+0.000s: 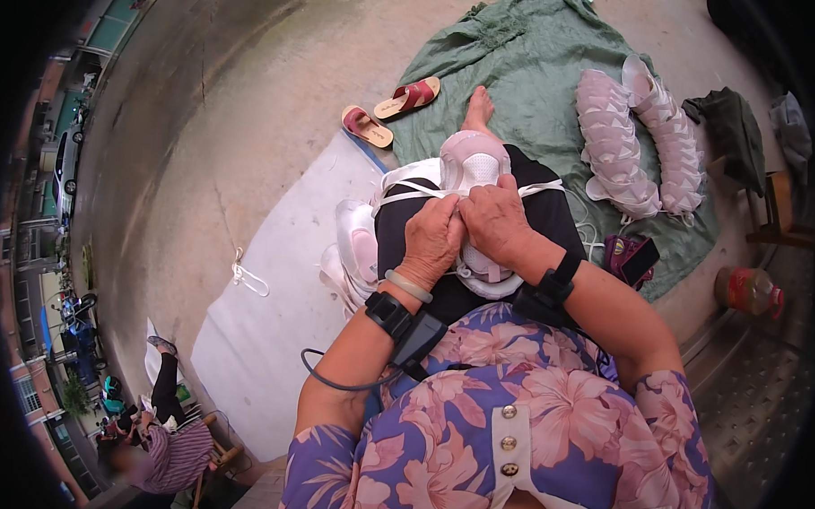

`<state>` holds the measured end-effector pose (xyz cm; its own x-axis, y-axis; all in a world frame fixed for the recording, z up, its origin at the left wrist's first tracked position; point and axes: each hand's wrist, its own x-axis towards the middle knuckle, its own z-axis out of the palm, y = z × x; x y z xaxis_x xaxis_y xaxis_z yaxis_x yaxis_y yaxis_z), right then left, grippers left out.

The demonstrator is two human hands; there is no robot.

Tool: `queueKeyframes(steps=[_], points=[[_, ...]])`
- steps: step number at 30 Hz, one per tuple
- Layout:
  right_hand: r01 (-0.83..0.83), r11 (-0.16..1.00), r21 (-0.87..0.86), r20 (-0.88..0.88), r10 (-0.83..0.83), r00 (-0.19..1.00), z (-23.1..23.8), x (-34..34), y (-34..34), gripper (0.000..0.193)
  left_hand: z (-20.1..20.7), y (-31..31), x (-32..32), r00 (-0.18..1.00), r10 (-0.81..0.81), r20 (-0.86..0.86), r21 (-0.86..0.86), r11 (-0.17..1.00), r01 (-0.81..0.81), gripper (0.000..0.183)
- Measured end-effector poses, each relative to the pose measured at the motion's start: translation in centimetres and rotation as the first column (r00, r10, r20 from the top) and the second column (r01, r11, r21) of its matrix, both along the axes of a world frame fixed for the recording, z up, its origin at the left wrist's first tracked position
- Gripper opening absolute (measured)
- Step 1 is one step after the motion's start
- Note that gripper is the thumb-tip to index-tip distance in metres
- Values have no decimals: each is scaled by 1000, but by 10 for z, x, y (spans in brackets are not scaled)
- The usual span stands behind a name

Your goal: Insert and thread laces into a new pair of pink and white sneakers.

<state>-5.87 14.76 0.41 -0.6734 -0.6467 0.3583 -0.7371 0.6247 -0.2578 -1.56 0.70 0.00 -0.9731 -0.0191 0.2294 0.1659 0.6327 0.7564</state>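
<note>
A pink and white shoe (476,156) lies on my lap, its toe pointing away from me. White shoelace (411,194) ends stretch out to both sides of it over my dark trousers. My left hand (431,241) is closed in a pinch over the middle of the shoe. Right beside it, my right hand (498,224) pinches as well, and the fingertips of both meet at the lace. The exact hold is partly hidden behind the fingers. Several more pale shoe pieces (358,244) rest by my left thigh.
Two long rows of nested pale pink shoe pieces (613,149) lie on the green cloth (513,52). Red sandals (408,98) sit ahead. A loose white lace (249,280) lies on the white sheet (279,331). A plastic jug (743,290) stands right; a seated person (172,453) is at far left.
</note>
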Motion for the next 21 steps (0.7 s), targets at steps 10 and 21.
queueKeyframes(steps=[10,21], points=[[226,956,186,142,-254,957,-5,88,273,13,6,3,8,998,-54,-40,-178,983,46,21],[263,906,-333,550,-40,834,10,33,109,45,25,38,-12,981,-175,-87,-330,934,137,12]])
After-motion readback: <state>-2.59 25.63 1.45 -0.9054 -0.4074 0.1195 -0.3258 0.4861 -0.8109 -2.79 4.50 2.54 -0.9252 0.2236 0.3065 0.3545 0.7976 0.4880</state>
